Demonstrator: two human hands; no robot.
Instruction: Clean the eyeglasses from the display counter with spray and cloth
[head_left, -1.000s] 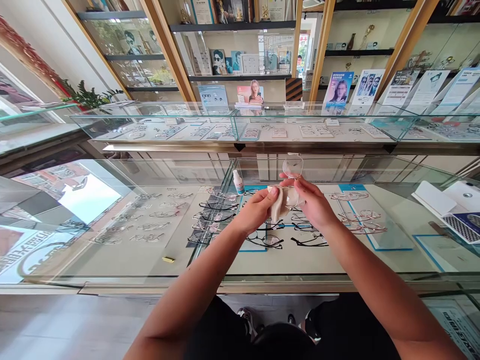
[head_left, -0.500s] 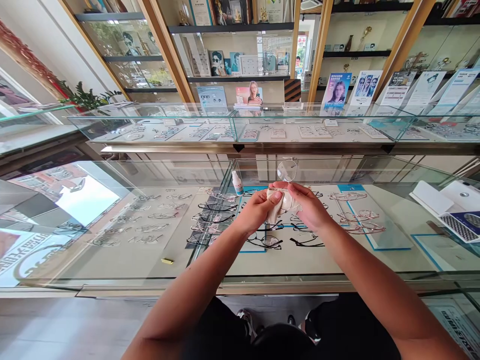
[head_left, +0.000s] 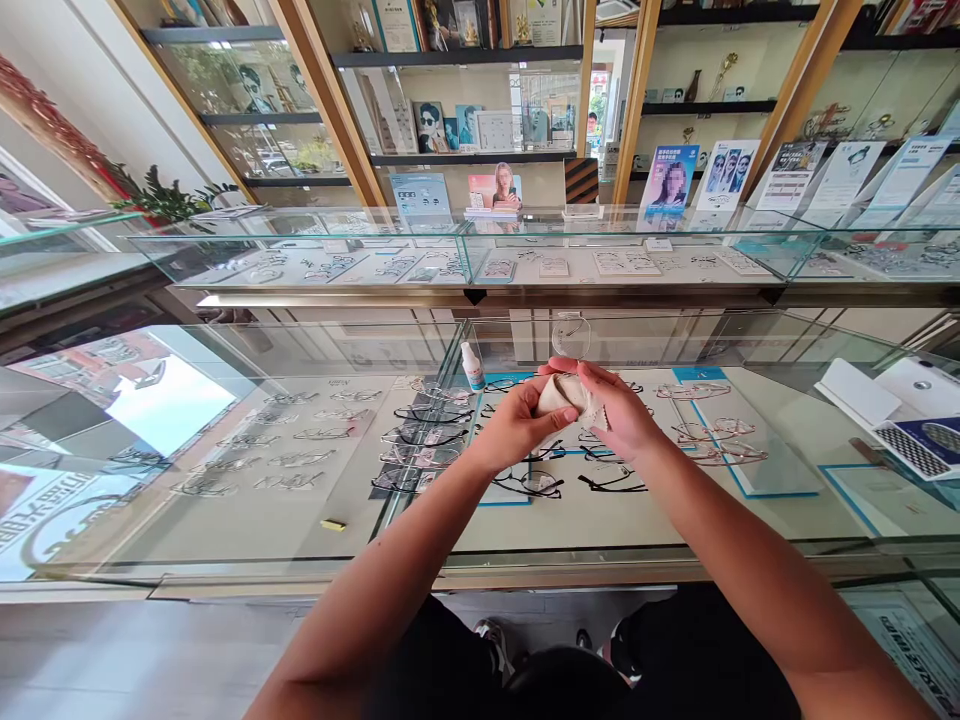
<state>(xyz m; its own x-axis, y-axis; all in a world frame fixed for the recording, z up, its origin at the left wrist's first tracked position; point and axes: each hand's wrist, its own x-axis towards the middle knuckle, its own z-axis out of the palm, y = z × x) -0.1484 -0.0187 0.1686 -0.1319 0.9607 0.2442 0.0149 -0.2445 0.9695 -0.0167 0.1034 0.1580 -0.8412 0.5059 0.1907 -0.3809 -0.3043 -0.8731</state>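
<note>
Above the glass counter, both my hands are together around a pair of thin-rimmed eyeglasses (head_left: 571,337) and a pale cleaning cloth (head_left: 564,397). One round lens sticks up beyond my fingers; the other is covered by the cloth. My left hand (head_left: 523,418) is closed on the cloth, its thumb pressed across the front. My right hand (head_left: 619,412) curls around the glasses' other side, with a corner of the cloth hanging by its palm. The fingers behind the cloth are partly hidden. A white spray bottle (head_left: 472,367) stands on the counter just left of my hands.
Rows of eyeglass frames (head_left: 300,433) lie inside the glass counter (head_left: 592,556). A small yellow piece (head_left: 333,525) is at its front left. An open white box (head_left: 900,400) sits at the right. Another glass showcase (head_left: 420,240) runs behind, below shelves.
My left thumb has moved right and down over the cloth, which now covers the nearer lens more fully. The glasses stay in about the same place.
</note>
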